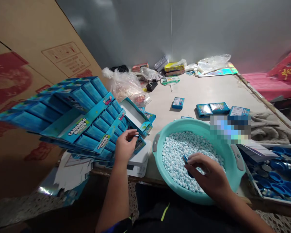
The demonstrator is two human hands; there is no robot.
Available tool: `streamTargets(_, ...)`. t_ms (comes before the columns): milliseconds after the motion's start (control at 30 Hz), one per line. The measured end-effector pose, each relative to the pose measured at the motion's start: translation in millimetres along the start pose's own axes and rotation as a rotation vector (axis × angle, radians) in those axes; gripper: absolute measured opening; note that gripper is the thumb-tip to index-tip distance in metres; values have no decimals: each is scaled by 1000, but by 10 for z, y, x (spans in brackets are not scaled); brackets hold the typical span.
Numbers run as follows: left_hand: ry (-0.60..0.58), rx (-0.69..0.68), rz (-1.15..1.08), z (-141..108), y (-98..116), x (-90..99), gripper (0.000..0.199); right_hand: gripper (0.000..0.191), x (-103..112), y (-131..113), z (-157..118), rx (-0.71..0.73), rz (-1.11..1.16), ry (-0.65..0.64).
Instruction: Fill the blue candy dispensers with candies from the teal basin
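Observation:
A teal plastic basin (pixel 235 171) full of small pale-blue candies (pixel 181 149) sits in front of me. My right hand (pixel 208 176) rests in the candies and grips a small blue item, mostly hidden by the fingers. My left hand (pixel 124 145) holds a small blue pack (pixel 138 143) over a white scale (pixel 139 161). Just left of that hand rises a tilted stack of blue candy display boxes (pixel 70 116).
Loose blue packs (pixel 178 103) lie on the grey table (pixel 203 90). A tray of blue caps (pixel 278 176) stands at the right. Plastic bags (pixel 126 85) and clutter line the back; cardboard boxes (pixel 26 48) stand on the left. A grey cloth (pixel 269 129) lies at right.

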State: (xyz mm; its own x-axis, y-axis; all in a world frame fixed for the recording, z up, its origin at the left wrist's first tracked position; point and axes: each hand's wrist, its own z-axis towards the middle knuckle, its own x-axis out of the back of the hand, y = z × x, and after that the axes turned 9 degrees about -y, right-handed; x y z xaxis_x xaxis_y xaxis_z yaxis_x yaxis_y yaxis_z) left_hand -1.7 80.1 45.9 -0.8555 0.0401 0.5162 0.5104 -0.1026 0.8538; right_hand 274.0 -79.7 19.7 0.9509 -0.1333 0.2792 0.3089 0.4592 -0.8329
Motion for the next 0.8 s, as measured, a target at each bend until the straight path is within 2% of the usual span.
streamTargets(133,-75,82,171,140,42,89,28,18,13,-45,13,118,-76,40)
streamTargets(333,-135,193,239,332,85,208,55,19,33,-94,41,142,-73,56)
streamTargets(533,-301,326,216,566,144,258,28,20,15,-91,30,175,-43,-47)
streamTargets(667,-391,406,154,657,176,233,28,21,4,-89,11,185,-13,-106)
streamTargets(800,-505,419,-1,619,187,123,34,21,23,-78,-1,181,17,-130)
